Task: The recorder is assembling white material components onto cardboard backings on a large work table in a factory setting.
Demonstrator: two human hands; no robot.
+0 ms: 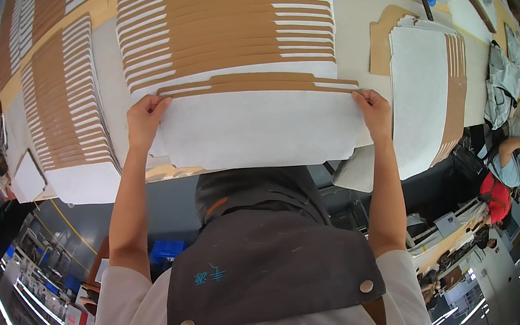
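In front of me lies a large white cardboard sheet (pixel 257 130) with a brown band showing along its far edge, where a few similar sheets peek out in steps. My left hand (pixel 145 121) pinches the far left corner, thumb and fingers closed on it. At the far right corner, my right hand (pixel 373 113) pinches the sheet the same way. Just beyond it spreads a long overlapping row of brown and white cardboard sheets (pixel 226 15), its near end partly covered by the sheet I hold.
To the left stands another overlapping row of cardboard sheets (pixel 73 94), with more rows farther left. At the right is a stack of white and brown sheets (pixel 417 97) beside a loose brown piece (pixel 382 41). The table edge runs close to my grey apron (pixel 274 262). Other people work at both sides.
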